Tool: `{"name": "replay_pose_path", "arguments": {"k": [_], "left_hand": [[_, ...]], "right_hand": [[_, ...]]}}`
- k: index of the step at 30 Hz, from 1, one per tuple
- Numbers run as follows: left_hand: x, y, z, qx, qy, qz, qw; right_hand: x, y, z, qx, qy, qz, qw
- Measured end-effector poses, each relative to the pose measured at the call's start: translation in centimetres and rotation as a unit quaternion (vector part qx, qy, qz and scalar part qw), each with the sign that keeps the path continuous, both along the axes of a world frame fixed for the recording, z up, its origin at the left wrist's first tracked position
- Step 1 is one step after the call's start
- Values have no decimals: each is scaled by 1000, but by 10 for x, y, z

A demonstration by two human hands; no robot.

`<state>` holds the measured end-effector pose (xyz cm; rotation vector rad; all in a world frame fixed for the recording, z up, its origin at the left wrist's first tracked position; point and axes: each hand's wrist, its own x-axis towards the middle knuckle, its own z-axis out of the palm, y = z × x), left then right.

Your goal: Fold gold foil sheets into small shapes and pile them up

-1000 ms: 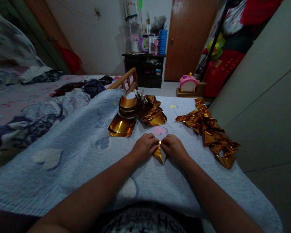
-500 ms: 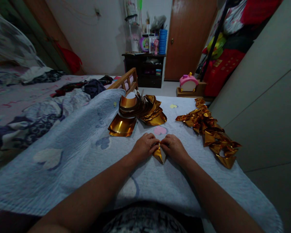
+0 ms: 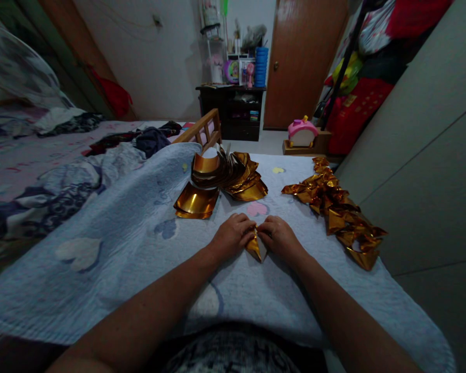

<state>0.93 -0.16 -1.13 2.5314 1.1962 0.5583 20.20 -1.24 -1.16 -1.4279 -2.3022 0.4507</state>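
Observation:
Both my hands meet over a small piece of folded gold foil paper (image 3: 253, 248), its lower end a point toward me, with one pale face showing on the right. My left hand (image 3: 233, 234) is closed on its left side. Opposite it, my right hand (image 3: 278, 235) pinches the upper right part. The fingers hide the paper's far end. Beyond my hands lie fanned stacks of flat gold foil sheets (image 3: 196, 199). Over to the right is a heap of folded gold foil pieces (image 3: 330, 199).
A light blue quilted cover (image 3: 140, 290) with heart shapes lies under everything. Past its far edge stand a pink and white toy (image 3: 302, 133) and a dark cabinet (image 3: 233, 114). To the left is a bed with rumpled bedding (image 3: 70, 184); a pale panel (image 3: 423, 171) rises at right.
Hardly anything differs. The lower part of the folded foil paper has shifted very slightly, and less of its pale face shows; both hands keep their place on it.

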Motion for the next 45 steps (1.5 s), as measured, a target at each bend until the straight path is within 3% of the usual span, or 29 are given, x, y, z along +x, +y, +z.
{"name": "replay_pose_path", "arguments": {"k": [11, 38, 45], "left_hand": [[0, 0, -3, -28, -55, 20, 998], [0, 1, -6, 4, 12, -10, 1000], [2, -1, -4, 37, 69, -10, 997]], "right_hand": [[1, -1, 0, 4, 13, 13, 1000], [8, -2, 4, 3, 9, 39, 999], [7, -1, 1, -8, 20, 16, 1000]]}}
